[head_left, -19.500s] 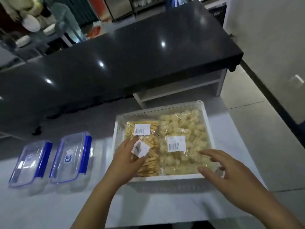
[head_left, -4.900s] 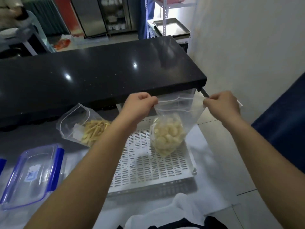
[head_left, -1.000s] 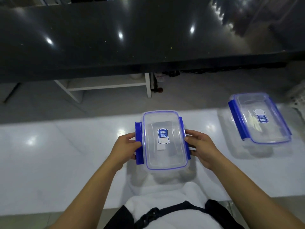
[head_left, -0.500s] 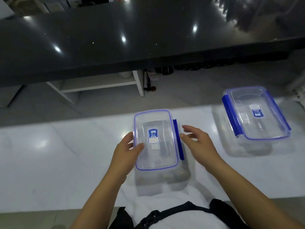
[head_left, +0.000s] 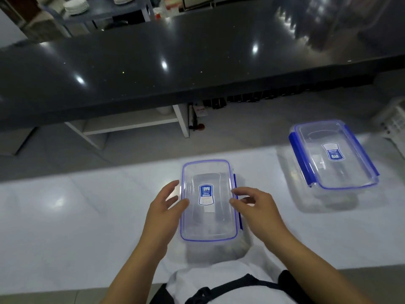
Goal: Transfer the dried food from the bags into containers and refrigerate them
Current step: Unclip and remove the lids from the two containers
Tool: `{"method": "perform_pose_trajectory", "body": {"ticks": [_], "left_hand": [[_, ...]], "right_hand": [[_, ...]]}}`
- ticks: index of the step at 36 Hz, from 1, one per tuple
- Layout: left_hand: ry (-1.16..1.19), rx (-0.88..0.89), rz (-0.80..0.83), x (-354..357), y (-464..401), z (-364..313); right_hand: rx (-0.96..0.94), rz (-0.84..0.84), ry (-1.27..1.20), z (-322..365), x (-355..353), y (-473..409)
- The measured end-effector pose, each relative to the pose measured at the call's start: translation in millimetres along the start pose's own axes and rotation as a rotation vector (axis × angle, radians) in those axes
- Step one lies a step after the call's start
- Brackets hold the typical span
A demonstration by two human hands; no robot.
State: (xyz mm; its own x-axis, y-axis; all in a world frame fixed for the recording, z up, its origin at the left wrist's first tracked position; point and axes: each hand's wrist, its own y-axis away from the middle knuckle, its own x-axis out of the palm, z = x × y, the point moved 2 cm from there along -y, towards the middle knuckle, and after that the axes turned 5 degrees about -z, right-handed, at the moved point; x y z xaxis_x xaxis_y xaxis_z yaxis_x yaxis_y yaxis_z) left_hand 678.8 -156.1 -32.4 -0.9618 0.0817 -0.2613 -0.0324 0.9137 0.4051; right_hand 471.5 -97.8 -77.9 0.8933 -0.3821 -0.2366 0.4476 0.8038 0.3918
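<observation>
Squarely before the body, near the front edge of a white counter: a clear container with blue-trimmed lid, lid on; side clasp on the right showing as a thin blue strip, left clasp hidden behind the hand; left hand loosely curled against the left rim, thumb lying on the lid, fingers spread rather than clenched, touching but not gripping tight; right hand half open at the right rim, thumb tip at the lid's edge, fingers hovering just above the clasp, firm contact not certain. Further right and well apart, a second container, lid on, blue clasps along both long sides, sitting at a slant near the counter's back edge. Bare counter to the left, and between the two containers. Beyond the back edge, a drop to grey floor, then a long black countertop overhanging a white shelf frame. At far right, the corner of a white slotted tray, cut by the frame. On each lid, a blue and white label; near one reading "DYU" at top, smaller lines below too fine to read; far one turned away, unreadable. No dried food or bags in view.
</observation>
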Motion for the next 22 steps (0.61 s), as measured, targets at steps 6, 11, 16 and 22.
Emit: {"method": "perform_pose_trajectory", "body": {"ticks": [6,11,16,22], "left_hand": [[0.032,-0.031,0.062,0,8,-8],[0.088,-0.085,0.038,1,8,-9],[0.115,-0.031,0.026,0,13,-20],[0.102,0.034,0.024,-7,20,-27]], "right_hand": [[0.152,0.054,-0.177,8,1,-1],[0.159,0.124,-0.156,13,9,10],[0.136,0.107,-0.196,25,2,14],[0.097,0.081,-0.286,36,-10,16]]}}
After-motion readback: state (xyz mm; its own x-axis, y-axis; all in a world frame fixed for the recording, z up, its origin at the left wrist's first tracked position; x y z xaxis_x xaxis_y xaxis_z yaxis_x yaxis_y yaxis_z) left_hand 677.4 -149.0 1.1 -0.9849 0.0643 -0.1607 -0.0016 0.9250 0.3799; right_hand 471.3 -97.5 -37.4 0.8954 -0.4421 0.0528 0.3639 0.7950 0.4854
